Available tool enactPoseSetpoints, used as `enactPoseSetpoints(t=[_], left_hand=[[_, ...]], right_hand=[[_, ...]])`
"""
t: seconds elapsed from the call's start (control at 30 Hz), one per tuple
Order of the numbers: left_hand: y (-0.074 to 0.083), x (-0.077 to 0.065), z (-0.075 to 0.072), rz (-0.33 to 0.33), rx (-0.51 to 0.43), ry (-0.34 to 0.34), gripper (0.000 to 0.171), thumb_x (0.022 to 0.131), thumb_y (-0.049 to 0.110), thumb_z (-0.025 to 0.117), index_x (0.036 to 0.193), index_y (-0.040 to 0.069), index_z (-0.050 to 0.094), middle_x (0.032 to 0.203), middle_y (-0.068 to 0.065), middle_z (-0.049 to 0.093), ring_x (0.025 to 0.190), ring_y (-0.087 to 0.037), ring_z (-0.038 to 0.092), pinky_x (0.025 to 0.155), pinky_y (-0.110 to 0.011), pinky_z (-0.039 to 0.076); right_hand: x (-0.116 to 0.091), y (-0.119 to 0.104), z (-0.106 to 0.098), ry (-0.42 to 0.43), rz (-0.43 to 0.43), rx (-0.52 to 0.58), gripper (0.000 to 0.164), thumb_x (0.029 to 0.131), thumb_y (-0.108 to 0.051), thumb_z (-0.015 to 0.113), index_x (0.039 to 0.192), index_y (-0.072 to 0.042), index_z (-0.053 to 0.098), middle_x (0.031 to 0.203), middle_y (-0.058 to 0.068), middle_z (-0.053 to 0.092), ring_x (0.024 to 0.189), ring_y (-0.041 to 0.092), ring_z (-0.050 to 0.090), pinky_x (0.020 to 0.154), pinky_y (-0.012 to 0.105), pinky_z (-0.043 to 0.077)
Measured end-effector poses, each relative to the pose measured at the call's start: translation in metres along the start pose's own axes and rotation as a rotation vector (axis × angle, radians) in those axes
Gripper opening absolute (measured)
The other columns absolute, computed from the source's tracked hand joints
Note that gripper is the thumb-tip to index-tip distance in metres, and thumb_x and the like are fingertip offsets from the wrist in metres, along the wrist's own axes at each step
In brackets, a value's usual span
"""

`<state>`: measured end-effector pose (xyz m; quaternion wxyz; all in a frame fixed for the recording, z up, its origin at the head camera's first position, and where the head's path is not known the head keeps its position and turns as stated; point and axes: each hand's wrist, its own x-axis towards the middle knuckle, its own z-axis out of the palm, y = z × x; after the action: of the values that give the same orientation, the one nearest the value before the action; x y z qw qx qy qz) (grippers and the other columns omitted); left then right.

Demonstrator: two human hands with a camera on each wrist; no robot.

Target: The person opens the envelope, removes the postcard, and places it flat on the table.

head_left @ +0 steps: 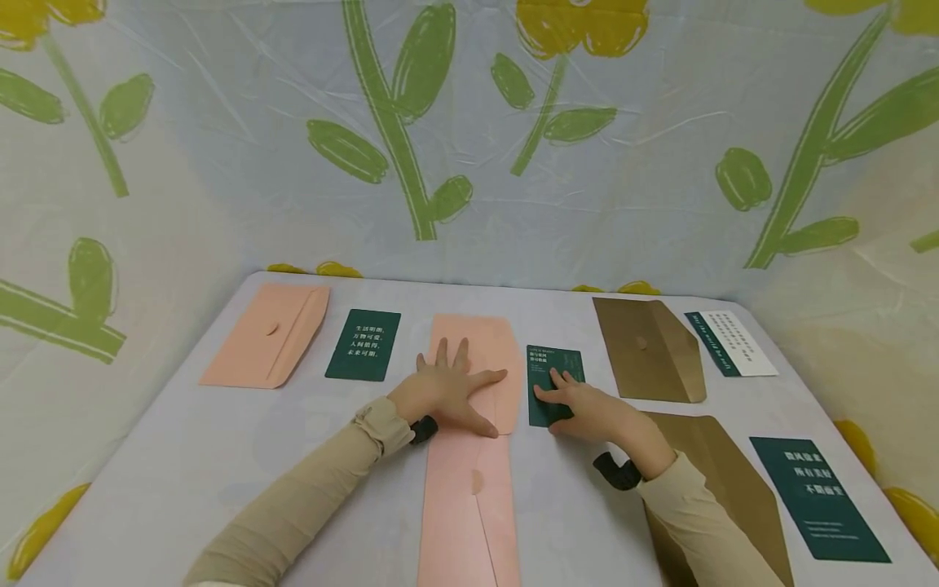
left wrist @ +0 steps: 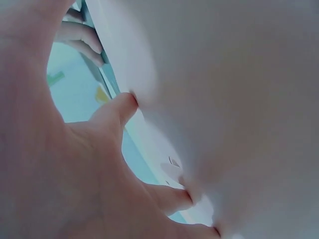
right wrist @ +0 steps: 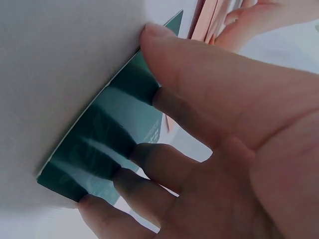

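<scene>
My left hand (head_left: 443, 393), fingers spread wide, rests on a pink envelope (head_left: 480, 333) in the middle of the table. Its fingertips press on the paper in the left wrist view. Directly below lies another pink envelope (head_left: 449, 522), meeting the first at its lower edge. To the right, my right hand (head_left: 597, 414) touches a dark green card (head_left: 539, 408) with white print. In the right wrist view the fingertips sit on the card's face (right wrist: 112, 119), and the thumb lies at its near edge. The card lies flat beside the envelope.
At the left are a pink envelope (head_left: 245, 338) and a green card (head_left: 363, 346). On the right lie a brown envelope (head_left: 641, 359), a white-and-green card (head_left: 741, 346), a larger brown envelope (head_left: 741, 481) partly under my right forearm, and a green card (head_left: 814, 497). Flower-printed cloth (head_left: 242, 163) surrounds the table.
</scene>
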<state>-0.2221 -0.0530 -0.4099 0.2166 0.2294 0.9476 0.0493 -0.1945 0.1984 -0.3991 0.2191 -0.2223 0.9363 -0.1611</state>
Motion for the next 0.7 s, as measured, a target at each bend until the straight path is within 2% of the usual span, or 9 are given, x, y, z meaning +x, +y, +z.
enactPoseSetpoints(t=[0.3,0.7], left_hand=[[-0.011,0.015,-0.007,-0.020,-0.048,0.019,0.091,0.075,0.081,0.061,0.153,0.054,0.021,0.164,-0.016,-0.012,0.146,-0.047,-0.016,0.097,-0.084,0.006],[-0.024,0.031,-0.016,-0.014,-0.061,0.042,0.087,0.079,0.078,0.058,0.153,0.052,0.023,0.164,-0.017,-0.010,0.146,-0.048,-0.013,0.094,-0.087,0.005]], right_hand=[[0.011,0.003,-0.007,0.006,-0.001,0.004,0.063,0.092,-0.021,0.072,0.147,-0.005,0.047,0.158,0.032,0.017,0.144,0.052,0.014,0.108,0.065,0.028],[0.029,0.007,-0.020,0.000,0.012,0.019,0.060,0.096,-0.024,0.067,0.148,-0.004,0.045,0.157,0.032,0.016,0.145,0.052,0.011,0.111,0.065,0.022]])
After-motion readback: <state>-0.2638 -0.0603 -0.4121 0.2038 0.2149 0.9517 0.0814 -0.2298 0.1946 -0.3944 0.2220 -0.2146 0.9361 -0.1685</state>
